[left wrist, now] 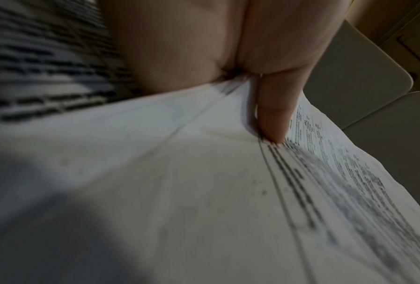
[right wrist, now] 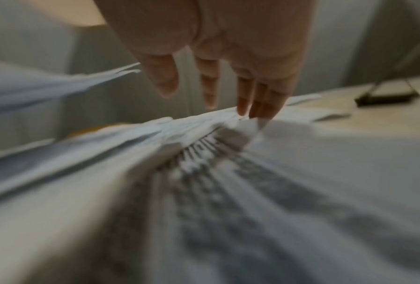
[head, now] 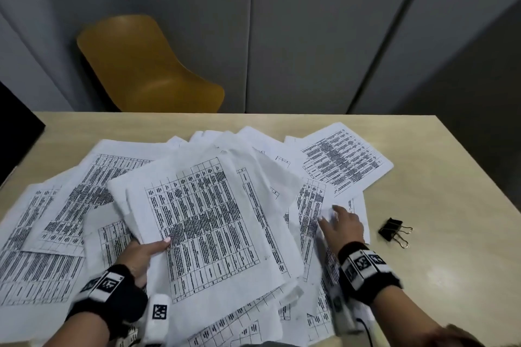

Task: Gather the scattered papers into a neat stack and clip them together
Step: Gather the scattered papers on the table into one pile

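Printed sheets covered in table grids lie scattered over the beige table (head: 439,166). My left hand (head: 143,253) grips a raised bundle of papers (head: 203,222) at its left edge, thumb on top; the left wrist view shows the thumb (left wrist: 272,119) pressed on the top sheet (left wrist: 179,192). My right hand (head: 342,224) reaches out with straight, spread fingers (right wrist: 211,84), fingertips touching the corner of a loose sheet (head: 313,205) lying on the table; the same sheet corner (right wrist: 228,119) shows blurred in the right wrist view. A black binder clip (head: 393,229) with gold handles lies to the right of that hand.
A yellow chair (head: 146,65) stands behind the table's far edge, before grey wall panels. One sheet (head: 344,160) lies apart at the far right. A dark object (head: 17,132) sits at the left edge. Bare tabletop shows around the binder clip (right wrist: 384,94).
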Demonstrator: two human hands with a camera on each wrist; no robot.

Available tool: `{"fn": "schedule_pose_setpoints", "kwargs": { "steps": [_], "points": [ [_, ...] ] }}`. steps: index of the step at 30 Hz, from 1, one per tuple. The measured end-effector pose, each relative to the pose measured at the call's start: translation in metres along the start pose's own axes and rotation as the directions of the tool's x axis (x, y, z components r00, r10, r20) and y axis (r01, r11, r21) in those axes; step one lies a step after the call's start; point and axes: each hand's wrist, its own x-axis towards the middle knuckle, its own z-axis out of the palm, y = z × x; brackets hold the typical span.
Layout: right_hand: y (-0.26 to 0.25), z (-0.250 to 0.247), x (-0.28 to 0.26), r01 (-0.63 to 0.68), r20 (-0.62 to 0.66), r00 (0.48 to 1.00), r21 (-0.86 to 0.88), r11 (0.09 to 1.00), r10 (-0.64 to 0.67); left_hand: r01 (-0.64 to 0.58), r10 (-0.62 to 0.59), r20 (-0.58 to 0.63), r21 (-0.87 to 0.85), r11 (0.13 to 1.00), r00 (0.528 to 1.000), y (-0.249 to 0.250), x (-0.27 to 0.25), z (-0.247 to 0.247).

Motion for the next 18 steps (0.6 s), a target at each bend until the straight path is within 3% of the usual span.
{"fn": "schedule_pose_setpoints", "kwargs": {
  "steps": [2, 5, 8, 13, 15, 18],
  "points": [
    [-0.01, 0.004, 0.004, -0.097, 0.042, 0.995, 0.035, 0.995, 0.096, -0.003, 0.003, 0.001, 0.006, 1.0, 1.0, 0.0, -0.002, 0.001],
    [-0.024, 0.013, 0.001, -0.102, 0.155, 0.985, 0.179, 0.979, 0.074, -0.015, 0.015, -0.006, 0.005, 1.0, 1.0, -0.001, -0.002, 0.002],
    [-0.029, 0.019, -0.007, -0.194, 0.143, 0.978, 0.389, 0.901, 0.149, -0.018, 0.018, -0.009, 0.018, 1.0, 1.0, -0.003, 0.0, 0.002],
    [-0.035, 0.035, -0.023, -0.246, 0.321, 0.937, 0.326, 0.913, 0.138, -0.008, 0.008, -0.01, 0.056, 0.998, 1.0, -0.003, -0.001, 0.003],
    [-0.034, 0.038, -0.028, -0.253, 0.298, 0.944, 0.37, 0.894, 0.144, -0.009, 0.009, -0.003, 0.067, 0.998, 1.0, -0.002, -0.003, 0.004],
    [-0.029, 0.026, -0.024, -0.238, 0.149, 0.97, 0.423, 0.874, 0.192, -0.019, 0.017, 0.023, 0.091, 0.996, 1.0, 0.002, -0.01, 0.006]
  ]
}}
